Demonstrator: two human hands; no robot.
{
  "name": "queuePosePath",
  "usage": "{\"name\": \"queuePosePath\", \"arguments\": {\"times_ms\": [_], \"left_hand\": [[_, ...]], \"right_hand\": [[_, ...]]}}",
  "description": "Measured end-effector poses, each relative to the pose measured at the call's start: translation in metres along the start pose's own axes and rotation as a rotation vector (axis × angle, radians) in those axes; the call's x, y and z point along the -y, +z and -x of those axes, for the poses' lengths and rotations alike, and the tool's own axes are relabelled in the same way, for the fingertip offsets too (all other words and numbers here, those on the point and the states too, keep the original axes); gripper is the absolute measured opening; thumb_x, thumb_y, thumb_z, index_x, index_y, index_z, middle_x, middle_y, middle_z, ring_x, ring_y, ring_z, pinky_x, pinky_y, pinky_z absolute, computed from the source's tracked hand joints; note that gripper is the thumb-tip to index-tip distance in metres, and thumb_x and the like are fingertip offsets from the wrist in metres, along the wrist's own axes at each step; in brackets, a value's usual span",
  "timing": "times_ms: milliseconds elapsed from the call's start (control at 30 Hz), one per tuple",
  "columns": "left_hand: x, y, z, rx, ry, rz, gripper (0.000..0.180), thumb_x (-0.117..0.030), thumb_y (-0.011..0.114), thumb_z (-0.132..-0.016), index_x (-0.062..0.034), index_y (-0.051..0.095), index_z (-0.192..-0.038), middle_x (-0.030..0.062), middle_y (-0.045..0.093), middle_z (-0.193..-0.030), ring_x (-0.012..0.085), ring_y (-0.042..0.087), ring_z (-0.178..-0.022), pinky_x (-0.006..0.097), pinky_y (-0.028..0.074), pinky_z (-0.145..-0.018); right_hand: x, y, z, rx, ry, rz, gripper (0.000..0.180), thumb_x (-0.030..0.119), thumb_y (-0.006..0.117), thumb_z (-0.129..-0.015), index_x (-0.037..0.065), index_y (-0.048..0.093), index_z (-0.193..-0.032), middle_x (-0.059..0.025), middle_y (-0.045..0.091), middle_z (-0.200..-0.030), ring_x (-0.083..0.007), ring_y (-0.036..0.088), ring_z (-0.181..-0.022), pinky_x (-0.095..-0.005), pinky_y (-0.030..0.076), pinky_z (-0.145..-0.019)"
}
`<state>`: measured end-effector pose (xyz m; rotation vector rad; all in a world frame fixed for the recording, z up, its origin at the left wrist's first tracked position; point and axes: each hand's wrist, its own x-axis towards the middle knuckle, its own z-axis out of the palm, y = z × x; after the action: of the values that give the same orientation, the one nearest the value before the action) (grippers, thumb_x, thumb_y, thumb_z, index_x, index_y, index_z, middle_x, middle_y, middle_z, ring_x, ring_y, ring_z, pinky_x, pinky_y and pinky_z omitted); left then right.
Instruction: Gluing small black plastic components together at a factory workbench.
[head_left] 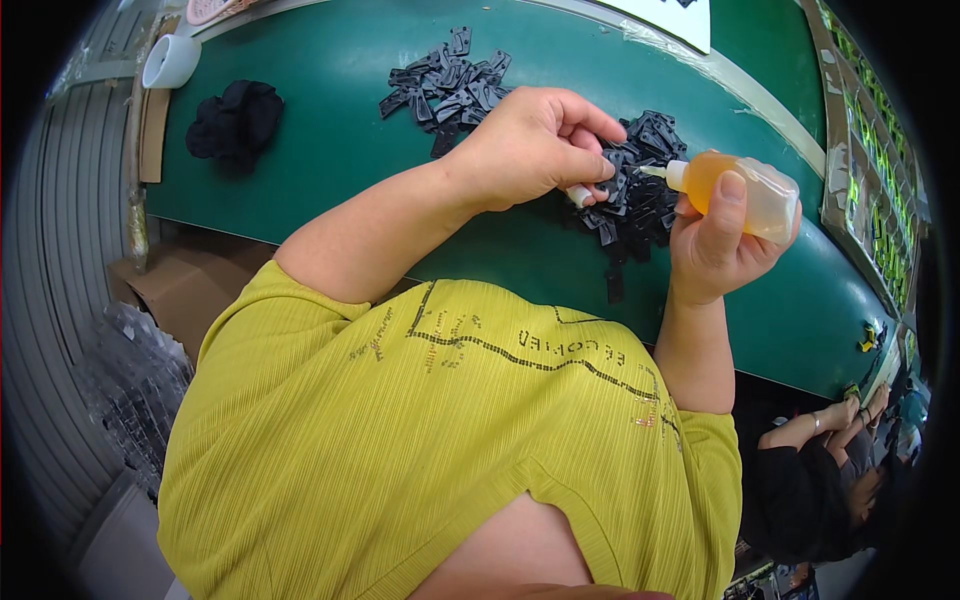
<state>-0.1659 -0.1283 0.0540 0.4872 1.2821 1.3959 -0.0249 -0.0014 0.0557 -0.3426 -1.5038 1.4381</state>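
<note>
From where I stand, the person's right hand (725, 240) is wrapped around a clear squeeze bottle (750, 195) of amber liquid, thumb pressed along its side, the bottle tipped over so its narrow nozzle points left toward the other hand. The left hand (550, 145) is narrowed, fingers curled with a small white piece (578, 195) showing among them; its thumb and forefinger come close together over the dark parts, and I can't tell whether a part is pinched between them. Right under and between the 2 hands lies a loose heap of flat black parts (630, 225) on the green bench (330, 100), a few straying toward the person's near edge. A 2nd heap of similar parts (450, 85) sits farther off, beyond the left forearm. Out to the left there's a crumpled black cloth (235, 120), then a white round container (172, 62) near the corner, with a pink basket (207, 10) past it. At the far side I see a white board (660, 20); along the right stands a rack (880, 180) filled with yellow-green things. Farther down on the right, a co-worker in black (800, 500) has both arms at the bench's edge.
</note>
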Motion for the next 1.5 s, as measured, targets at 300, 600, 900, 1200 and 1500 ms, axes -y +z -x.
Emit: {"name": "queuePosePath", "arguments": {"times_ms": [300, 600, 900, 1200, 1500], "left_hand": [[0.0, 0.004, 0.001, -0.026, -0.004, 0.008, 0.025, 0.001, 0.063, -0.081, 0.0066, 0.06, -0.105, 0.0092, 0.064, -0.085, 0.0162, 0.068, -0.071, 0.023, 0.055, -0.066], [-0.002, 0.005, 0.003, -0.003, -0.016, -0.057, 0.024, 0.0, 0.064, -0.081, 0.007, 0.06, -0.104, 0.0125, 0.067, -0.083, 0.0161, 0.068, -0.07, 0.024, 0.056, -0.067], [-0.002, 0.005, 0.001, 0.006, -0.004, -0.059, 0.024, -0.001, 0.066, -0.081, 0.007, 0.061, -0.102, 0.0128, 0.067, -0.082, 0.0155, 0.067, -0.07, 0.024, 0.056, -0.065], [-0.005, 0.006, 0.001, -0.042, -0.053, -0.004, 0.023, 0.0, 0.064, -0.081, 0.0067, 0.06, -0.102, 0.0129, 0.067, -0.084, 0.0186, 0.069, -0.072, 0.024, 0.056, -0.065], [-0.003, 0.005, 0.002, -0.058, -0.039, -0.014, 0.023, -0.002, 0.064, -0.082, 0.0069, 0.059, -0.102, 0.0132, 0.067, -0.084, 0.0194, 0.069, -0.072, 0.024, 0.056, -0.064]], "right_hand": [[-0.002, 0.0, 0.0, 0.009, -0.022, 0.004, 0.032, 0.007, 0.068, -0.081, -0.001, 0.045, -0.101, -0.0105, 0.059, -0.081, -0.0106, 0.056, -0.052, -0.0196, 0.046, -0.045], [0.0, 0.002, 0.002, 0.019, -0.02, 0.03, 0.033, 0.004, 0.068, -0.081, 0.0, 0.044, -0.103, -0.01, 0.06, -0.082, -0.0097, 0.057, -0.055, -0.0192, 0.047, -0.048], [0.0, 0.001, 0.002, 0.064, -0.003, 0.066, 0.034, 0.004, 0.069, -0.081, 0.0, 0.044, -0.104, -0.0099, 0.061, -0.083, -0.0096, 0.058, -0.057, -0.0188, 0.047, -0.049], [0.004, -0.01, -0.002, 0.039, 0.075, -0.126, 0.024, 0.008, 0.066, -0.082, 0.0, 0.048, -0.096, -0.0096, 0.059, -0.08, -0.0102, 0.055, -0.05, -0.0189, 0.045, -0.045], [0.008, 0.0, 0.005, 0.094, 0.113, -0.022, 0.028, 0.004, 0.067, -0.08, 0.0, 0.048, -0.1, -0.009, 0.06, -0.081, -0.0089, 0.055, -0.051, -0.0184, 0.044, -0.045]]}}
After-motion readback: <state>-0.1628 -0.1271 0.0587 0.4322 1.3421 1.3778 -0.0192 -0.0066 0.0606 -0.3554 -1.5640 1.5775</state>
